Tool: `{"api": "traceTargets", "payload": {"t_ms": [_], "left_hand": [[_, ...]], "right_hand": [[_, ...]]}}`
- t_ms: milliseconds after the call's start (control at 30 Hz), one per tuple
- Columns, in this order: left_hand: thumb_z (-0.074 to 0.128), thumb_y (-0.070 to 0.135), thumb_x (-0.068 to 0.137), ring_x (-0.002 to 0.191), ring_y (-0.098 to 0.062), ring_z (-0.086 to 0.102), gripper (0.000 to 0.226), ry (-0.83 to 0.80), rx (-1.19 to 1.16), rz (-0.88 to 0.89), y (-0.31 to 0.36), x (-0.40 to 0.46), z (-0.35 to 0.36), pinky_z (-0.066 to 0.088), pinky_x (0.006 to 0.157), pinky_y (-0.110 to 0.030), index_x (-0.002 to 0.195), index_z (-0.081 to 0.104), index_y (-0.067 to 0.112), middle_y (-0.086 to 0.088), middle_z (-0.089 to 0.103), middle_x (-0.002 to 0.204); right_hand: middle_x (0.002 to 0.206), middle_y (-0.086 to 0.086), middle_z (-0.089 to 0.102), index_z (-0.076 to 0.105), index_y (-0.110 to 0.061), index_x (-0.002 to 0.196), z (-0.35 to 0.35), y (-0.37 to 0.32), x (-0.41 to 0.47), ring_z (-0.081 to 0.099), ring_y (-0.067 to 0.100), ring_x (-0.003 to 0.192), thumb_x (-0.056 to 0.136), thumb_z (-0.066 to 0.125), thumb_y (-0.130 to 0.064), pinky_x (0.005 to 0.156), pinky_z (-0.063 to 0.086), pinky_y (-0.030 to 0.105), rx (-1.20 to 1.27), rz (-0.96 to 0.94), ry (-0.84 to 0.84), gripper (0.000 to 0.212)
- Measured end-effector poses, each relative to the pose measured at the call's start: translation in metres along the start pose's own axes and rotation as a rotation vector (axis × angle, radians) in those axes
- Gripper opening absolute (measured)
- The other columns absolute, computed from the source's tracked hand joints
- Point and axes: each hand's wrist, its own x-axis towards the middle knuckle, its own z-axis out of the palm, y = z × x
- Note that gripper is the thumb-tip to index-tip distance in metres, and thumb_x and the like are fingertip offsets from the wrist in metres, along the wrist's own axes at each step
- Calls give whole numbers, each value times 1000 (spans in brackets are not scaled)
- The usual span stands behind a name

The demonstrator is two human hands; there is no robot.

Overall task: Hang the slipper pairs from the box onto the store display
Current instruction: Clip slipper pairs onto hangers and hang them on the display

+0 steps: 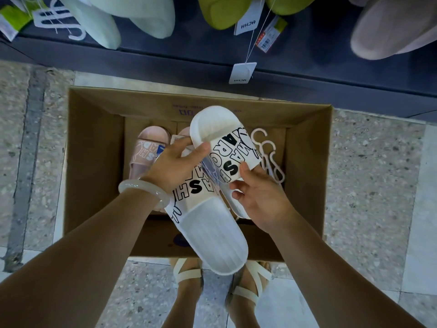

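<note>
I hold a pair of white slippers with black lettering above the open cardboard box (94, 147). My left hand (175, 162) grips the nearer white slipper (212, 235), whose heel points toward me. My right hand (257, 195) grips the farther white slipper (220, 129) from below, thumb on its printed strap. A thin clear tie runs between the two slippers. Inside the box lies a pink slipper pair (146, 150), partly hidden by my left hand. White plastic hangers (269, 152) lie at the box's right side.
The dark store display (307, 74) runs across the top, with pale green slippers (106, 22), lime green slippers (222, 10) and a beige slipper (392, 27) hanging on it. White tags (241, 72) dangle on strings. My sandalled feet (217, 280) stand on the speckled floor behind the box.
</note>
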Motion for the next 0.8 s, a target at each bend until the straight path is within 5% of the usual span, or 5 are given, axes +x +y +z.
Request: {"api": "traceTargets", "payload": {"t_ms": [167,300,467,600,800], "left_hand": [[52,45,90,102,-18,60,30,4,-5,49,-1,-4,3,46,96,-36,115,59,32,2,65,108],[61,46,84,77,-30,67,35,-31,93,180,-4,-7,9,56,76,-48,116,52,38,-17,69,82],[57,27,90,46,-16,47,32,-33,214,351,-2,-10,16,44,52,-36,122,54,27,-6,46,50],[56,25,91,56,-24,59,32,-44,231,367,-2,-9,16,53,59,-43,123,55,24,-15,56,58],[57,28,90,48,-9,50,34,98,268,356,-6,-8,10,47,57,-31,124,55,25,4,46,47]], "right_hand": [[70,0,55,57,-14,81,-13,-1,-7,51,13,62,93,54,-15,56,39,24,-46,41,8,12],[82,5,64,59,-13,97,-16,-5,-9,57,14,67,93,51,-6,51,46,22,188,84,44,11],[109,12,62,61,-17,100,-18,-11,-12,58,22,88,92,40,-54,73,50,30,342,177,60,43],[108,12,63,59,-20,99,-19,-17,-13,61,26,100,86,40,-63,84,50,36,258,213,59,49],[67,-1,69,63,-15,91,-21,-15,-15,53,11,57,91,56,-26,45,36,18,106,164,52,13]]}}
